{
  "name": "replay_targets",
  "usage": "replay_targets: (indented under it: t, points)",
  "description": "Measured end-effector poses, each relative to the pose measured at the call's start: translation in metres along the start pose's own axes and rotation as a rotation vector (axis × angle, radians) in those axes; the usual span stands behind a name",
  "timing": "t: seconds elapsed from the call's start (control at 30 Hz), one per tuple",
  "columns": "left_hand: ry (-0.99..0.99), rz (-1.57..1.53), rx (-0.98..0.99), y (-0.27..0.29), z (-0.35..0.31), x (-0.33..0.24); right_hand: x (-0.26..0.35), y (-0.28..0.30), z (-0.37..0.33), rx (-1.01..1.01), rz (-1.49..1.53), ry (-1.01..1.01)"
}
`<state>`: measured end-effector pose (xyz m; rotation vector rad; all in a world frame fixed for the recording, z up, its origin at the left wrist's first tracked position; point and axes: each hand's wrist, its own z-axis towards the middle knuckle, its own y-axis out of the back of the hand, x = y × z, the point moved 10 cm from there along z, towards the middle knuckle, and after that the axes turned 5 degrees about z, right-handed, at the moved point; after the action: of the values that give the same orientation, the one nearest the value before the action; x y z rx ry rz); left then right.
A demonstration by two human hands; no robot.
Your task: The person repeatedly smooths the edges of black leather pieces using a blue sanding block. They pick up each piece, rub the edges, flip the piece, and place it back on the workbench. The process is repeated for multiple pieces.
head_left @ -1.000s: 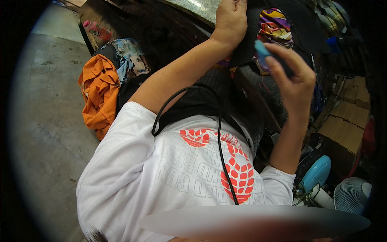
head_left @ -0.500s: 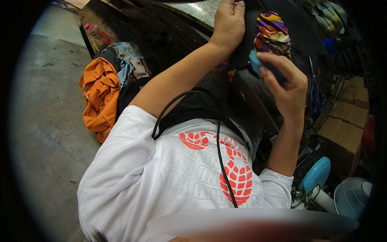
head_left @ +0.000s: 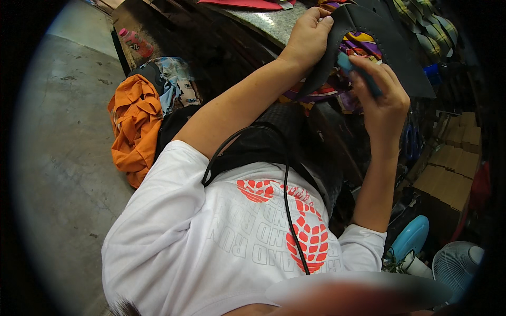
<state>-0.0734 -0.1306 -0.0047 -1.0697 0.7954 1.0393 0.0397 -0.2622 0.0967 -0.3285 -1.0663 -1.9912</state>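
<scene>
My left hand (head_left: 310,38) is closed on the edge of a black sheet piece (head_left: 403,60), perhaps leather or rubber. A row of small holes or stitches runs around an opening in the sheet. Through that opening shows a colourful patterned cloth (head_left: 362,41) in purple, yellow and orange; more of it hangs below. My right hand (head_left: 383,95) is closed around a small blue tool with a dark body (head_left: 345,61), its kind too blurred to tell. The tool's light blue end is at the lower edge of the opening; whether it touches cannot be seen.
A metal-topped surface (head_left: 263,22) with a red piece (head_left: 247,4) lies beyond my left hand. An orange cloth (head_left: 136,129) and a pink bottle (head_left: 136,42) are at left. Cardboard boxes (head_left: 445,176), a light blue round object (head_left: 411,234) and a fan (head_left: 457,263) stand at right.
The black sheet has tilted and shifted, with my left hand slightly lower and to the right. My right hand has brought the blue tool up and right to the opening.
</scene>
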Motion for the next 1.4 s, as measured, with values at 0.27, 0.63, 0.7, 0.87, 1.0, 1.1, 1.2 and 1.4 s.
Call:
replay_targets:
  t: [0.27, 0.63, 0.7, 0.87, 1.0, 1.1, 1.2, 1.4]
  points:
    - [0.072, -0.029, 0.021, 0.0, -0.002, 0.006, 0.021, -0.012, -0.018, 0.225, 0.125, 0.022]
    - [0.179, 0.019, 0.003, 0.004, -0.01, -0.001, 0.024, -0.013, -0.019, 0.212, 0.14, 0.018]
    - [0.193, -0.109, -0.026, 0.005, -0.008, -0.009, 0.027, -0.012, -0.029, 0.32, 0.249, 0.027]
    - [-0.376, 0.023, -0.159, 0.031, -0.005, -0.137, 0.012, 0.048, -0.042, 0.031, 0.384, -0.046]
    - [-1.053, 1.083, -0.069, -0.014, -0.062, -0.197, -0.031, 0.076, -0.074, -0.254, 0.489, -0.338]
    - [-1.184, 1.473, 0.366, -0.059, -0.084, -0.14, -0.048, 0.067, -0.093, -0.32, 0.511, -0.419]
    - [-0.907, 1.476, 0.723, -0.06, -0.091, -0.093, -0.054, 0.056, -0.102, -0.356, 0.528, -0.434]
    - [-0.549, 0.85, 0.729, -0.024, -0.059, -0.134, -0.05, 0.056, -0.103, -0.382, 0.587, -0.339]
